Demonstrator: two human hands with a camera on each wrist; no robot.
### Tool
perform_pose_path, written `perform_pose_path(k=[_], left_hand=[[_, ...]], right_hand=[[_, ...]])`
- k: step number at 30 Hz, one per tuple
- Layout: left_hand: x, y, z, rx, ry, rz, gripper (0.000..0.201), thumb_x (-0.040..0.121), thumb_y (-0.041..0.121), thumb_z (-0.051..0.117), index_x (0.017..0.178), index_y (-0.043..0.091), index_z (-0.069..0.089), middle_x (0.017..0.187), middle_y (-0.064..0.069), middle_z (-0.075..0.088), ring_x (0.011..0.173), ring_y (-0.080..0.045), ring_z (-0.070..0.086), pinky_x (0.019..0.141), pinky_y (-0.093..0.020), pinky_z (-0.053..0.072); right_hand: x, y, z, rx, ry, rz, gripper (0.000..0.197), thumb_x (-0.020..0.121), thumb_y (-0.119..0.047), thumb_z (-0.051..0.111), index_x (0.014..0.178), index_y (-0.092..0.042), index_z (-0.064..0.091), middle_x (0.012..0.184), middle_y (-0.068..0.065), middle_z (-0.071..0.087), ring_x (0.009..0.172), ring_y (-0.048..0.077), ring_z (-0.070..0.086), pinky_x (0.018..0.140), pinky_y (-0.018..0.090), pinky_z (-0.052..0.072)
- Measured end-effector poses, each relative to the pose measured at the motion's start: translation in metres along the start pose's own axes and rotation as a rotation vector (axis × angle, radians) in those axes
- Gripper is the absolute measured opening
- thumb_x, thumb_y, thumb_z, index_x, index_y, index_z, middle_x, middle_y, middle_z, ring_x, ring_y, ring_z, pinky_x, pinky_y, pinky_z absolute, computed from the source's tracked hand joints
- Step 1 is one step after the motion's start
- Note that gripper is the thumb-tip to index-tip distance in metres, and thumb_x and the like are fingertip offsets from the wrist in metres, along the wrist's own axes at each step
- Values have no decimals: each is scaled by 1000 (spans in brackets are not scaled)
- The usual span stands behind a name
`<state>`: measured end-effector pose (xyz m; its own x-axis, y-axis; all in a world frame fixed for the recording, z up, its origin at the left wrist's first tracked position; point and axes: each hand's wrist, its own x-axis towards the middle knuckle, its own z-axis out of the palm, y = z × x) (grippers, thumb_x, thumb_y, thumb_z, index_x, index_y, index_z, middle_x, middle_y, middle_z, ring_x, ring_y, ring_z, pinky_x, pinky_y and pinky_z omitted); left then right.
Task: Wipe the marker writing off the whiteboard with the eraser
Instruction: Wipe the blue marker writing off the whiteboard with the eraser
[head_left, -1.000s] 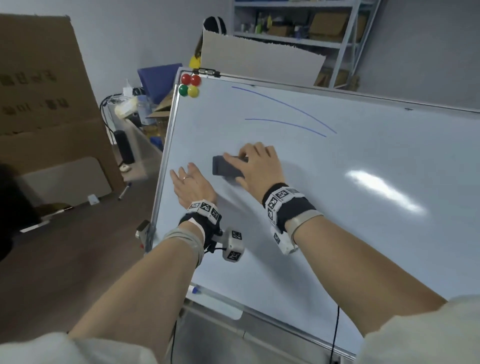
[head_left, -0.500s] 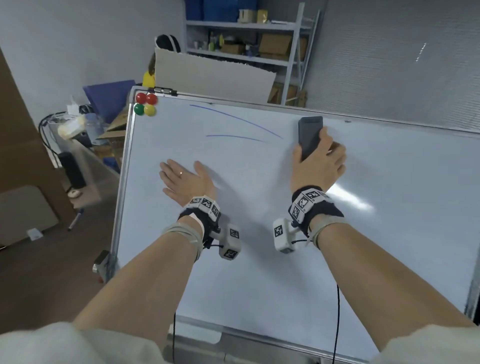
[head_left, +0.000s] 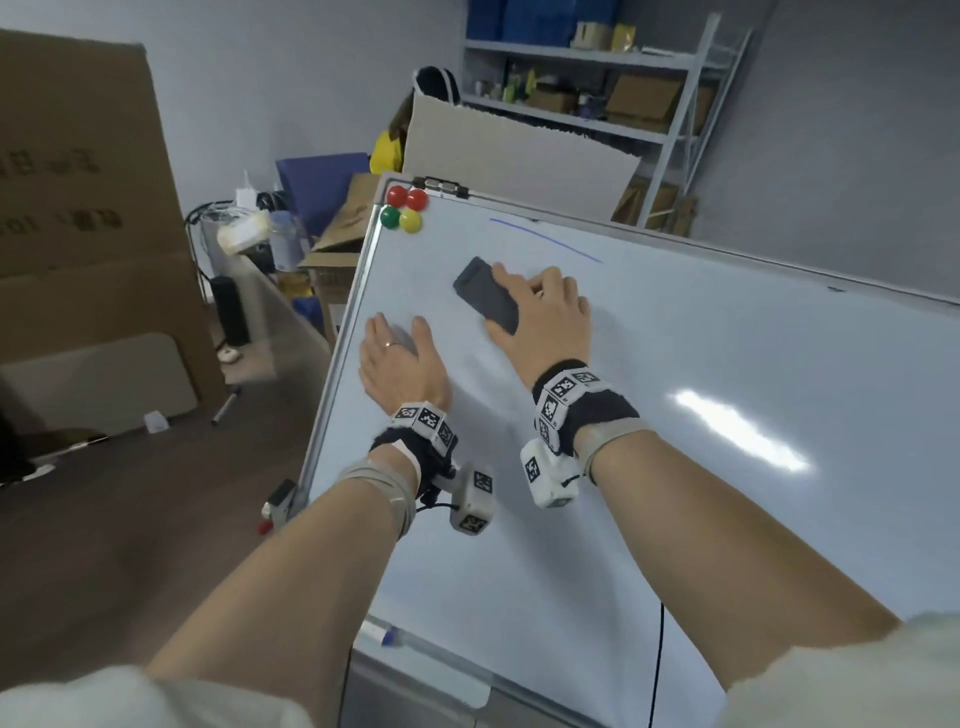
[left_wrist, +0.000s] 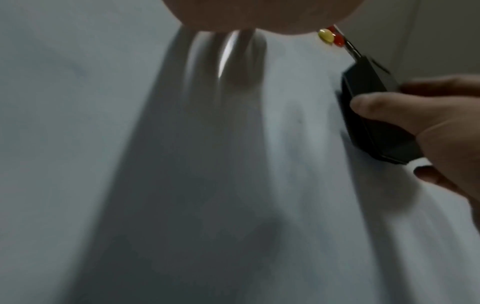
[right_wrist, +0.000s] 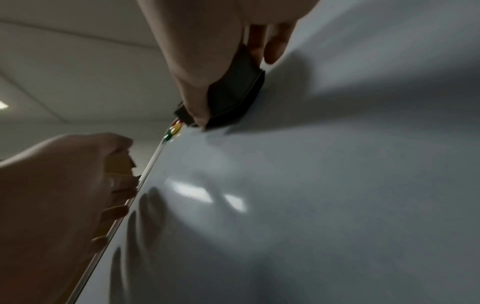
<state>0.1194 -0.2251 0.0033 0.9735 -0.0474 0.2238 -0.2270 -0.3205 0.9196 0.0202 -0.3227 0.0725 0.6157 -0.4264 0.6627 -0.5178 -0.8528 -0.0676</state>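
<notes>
A white whiteboard tilts in front of me. One curved blue marker line shows near its top edge. My right hand grips a dark grey eraser and presses it against the board below that line, its long side slanting. The right wrist view shows the eraser pinched between thumb and fingers, flat on the surface. My left hand lies flat with straight fingers on the board near its left edge. In the left wrist view the eraser sits at the right.
Red, green and yellow magnets cluster in the board's top left corner. A blue-capped marker lies on the tray under the board. Large cardboard boxes stand at the left, a metal shelf behind. Another marker lies on the floor.
My right hand has swept the eraser from the upper middle of the board down and left. The lower blue line is gone. The left hand stays flat on the board.
</notes>
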Motion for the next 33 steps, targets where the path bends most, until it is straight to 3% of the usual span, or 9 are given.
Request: perform_pose_path(k=[3, 7, 10, 12, 16, 22, 27, 33], left_hand=[[10, -7, -2, 57, 0, -26, 65, 98, 51, 33, 152, 15, 31, 161, -4, 22, 149, -23, 18, 122, -43, 11], [16, 2, 0, 70, -1, 18, 67, 96, 50, 35, 153, 16, 28, 162, -2, 18, 150, -22, 14, 122, -43, 9], [21, 9, 4, 66, -19, 47, 66, 97, 49, 36, 153, 15, 26, 163, -3, 17, 150, -21, 13, 123, -41, 8], [25, 6, 7, 64, -49, 38, 67, 97, 49, 37, 154, 16, 24, 163, -3, 13, 151, -21, 10, 123, -40, 6], [31, -5, 8, 123, -49, 52, 68, 98, 49, 36, 156, 17, 18, 164, -2, 9, 152, -20, 5, 123, -40, 4], [33, -8, 12, 104, -52, 58, 66, 98, 48, 37, 155, 19, 20, 164, -1, 10, 152, -19, 5, 123, -40, 5], [27, -4, 23, 119, -25, 37, 66, 97, 48, 36, 154, 17, 25, 163, -4, 12, 151, -22, 8, 123, -43, 8], [0, 12, 35, 104, -33, 22, 70, 97, 47, 34, 155, 10, 19, 163, -6, 10, 151, -23, 9, 123, -43, 7]], right_hand=[[4, -3, 5, -72, -21, -87, 61, 84, -48, 64, 140, -36, 45, 112, 2, 50, 101, 27, 47, 84, 40, 36], [17, 35, -5, -80, 223, 184, 59, 85, -43, 63, 141, -32, 45, 113, 9, 50, 101, 31, 47, 84, 42, 37], [23, 44, -5, -112, 300, 322, 57, 87, -41, 63, 139, -30, 45, 113, 11, 50, 100, 32, 46, 84, 41, 34], [26, 36, -2, -89, 306, 307, 57, 86, -41, 65, 139, -32, 47, 112, 10, 50, 99, 32, 46, 83, 41, 34], [51, 11, 1, -81, 218, 80, 59, 85, -42, 66, 140, -34, 46, 112, 7, 52, 100, 31, 46, 84, 42, 35], [78, -13, 3, -131, 118, -8, 58, 85, -44, 67, 139, -39, 46, 112, 3, 51, 103, 29, 45, 85, 42, 32], [56, 24, -7, -151, 186, 98, 58, 86, -43, 66, 140, -36, 45, 111, 5, 52, 100, 30, 46, 83, 42, 33], [15, 86, -30, -170, 296, 276, 56, 87, -43, 63, 140, -35, 45, 114, 8, 52, 100, 30, 47, 85, 43, 34]])
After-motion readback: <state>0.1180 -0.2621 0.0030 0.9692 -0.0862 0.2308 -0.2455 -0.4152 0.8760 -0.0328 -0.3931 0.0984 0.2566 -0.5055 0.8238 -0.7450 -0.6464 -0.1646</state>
